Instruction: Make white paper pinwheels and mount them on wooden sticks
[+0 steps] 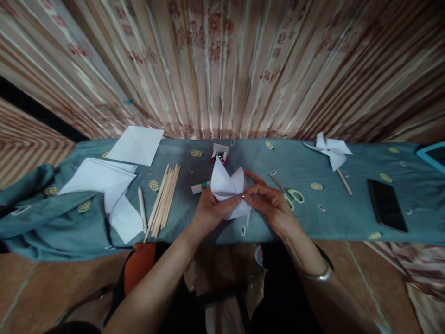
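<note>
A half-folded white paper pinwheel [226, 186] is held over the blue-grey cloth [194, 218] at the table's middle. My left hand [210, 209] grips it from the left, fingers curled under the folds. My right hand [269, 200] pinches the paper's centre from the right, where a small shiny pin head shows between the fingertips. A bundle of wooden sticks [163, 199] lies to the left of my hands. Green-handled scissors [290, 192] lie just beyond my right hand.
White paper sheets [104, 178] and a white pen [142, 208] lie at the left. A finished pinwheel on a stick [332, 153] and a black phone [386, 205] lie at the right. A small red-and-white box [220, 153] and a glue stick [200, 188] lie behind. A patterned curtain hangs behind.
</note>
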Demonstrator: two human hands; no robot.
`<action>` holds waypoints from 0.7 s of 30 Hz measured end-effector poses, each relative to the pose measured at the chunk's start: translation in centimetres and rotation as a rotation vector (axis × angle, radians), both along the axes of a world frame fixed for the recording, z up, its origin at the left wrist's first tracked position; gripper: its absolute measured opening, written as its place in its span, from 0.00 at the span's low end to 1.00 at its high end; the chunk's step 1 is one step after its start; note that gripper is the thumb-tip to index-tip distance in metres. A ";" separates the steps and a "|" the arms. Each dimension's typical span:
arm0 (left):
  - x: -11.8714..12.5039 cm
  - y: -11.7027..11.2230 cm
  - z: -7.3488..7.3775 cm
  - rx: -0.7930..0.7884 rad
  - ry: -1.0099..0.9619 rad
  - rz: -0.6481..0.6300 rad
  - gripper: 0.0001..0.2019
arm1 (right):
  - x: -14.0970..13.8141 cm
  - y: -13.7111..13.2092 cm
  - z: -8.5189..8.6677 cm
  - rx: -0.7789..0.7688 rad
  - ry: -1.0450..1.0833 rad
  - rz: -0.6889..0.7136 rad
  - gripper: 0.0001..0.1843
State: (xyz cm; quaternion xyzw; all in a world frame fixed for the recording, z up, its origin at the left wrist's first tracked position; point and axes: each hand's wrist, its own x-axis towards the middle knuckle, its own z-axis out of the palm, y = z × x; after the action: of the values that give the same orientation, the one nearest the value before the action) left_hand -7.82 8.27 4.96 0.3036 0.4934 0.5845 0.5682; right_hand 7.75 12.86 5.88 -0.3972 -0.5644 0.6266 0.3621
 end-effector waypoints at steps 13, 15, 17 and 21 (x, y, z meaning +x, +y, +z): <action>0.1 0.0 0.5 -0.029 -0.003 0.001 0.15 | 0.1 -0.1 -0.5 0.069 -0.007 -0.028 0.12; 0.1 0.0 0.4 -0.033 0.016 0.009 0.15 | 0.1 -0.1 -0.5 0.099 -0.012 -0.037 0.11; 0.1 0.0 0.4 -0.036 0.030 0.013 0.14 | 0.1 -0.2 -0.6 0.122 -0.015 -0.041 0.09; 0.0 0.0 0.4 -0.038 0.009 0.007 0.15 | 0.1 -0.2 -0.6 0.118 -0.012 -0.039 0.09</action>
State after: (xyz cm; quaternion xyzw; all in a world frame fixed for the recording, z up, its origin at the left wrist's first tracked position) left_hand -7.79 8.26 5.32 0.2933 0.5081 0.5757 0.5695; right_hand 7.89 12.65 5.33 -0.3898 -0.5947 0.5827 0.3936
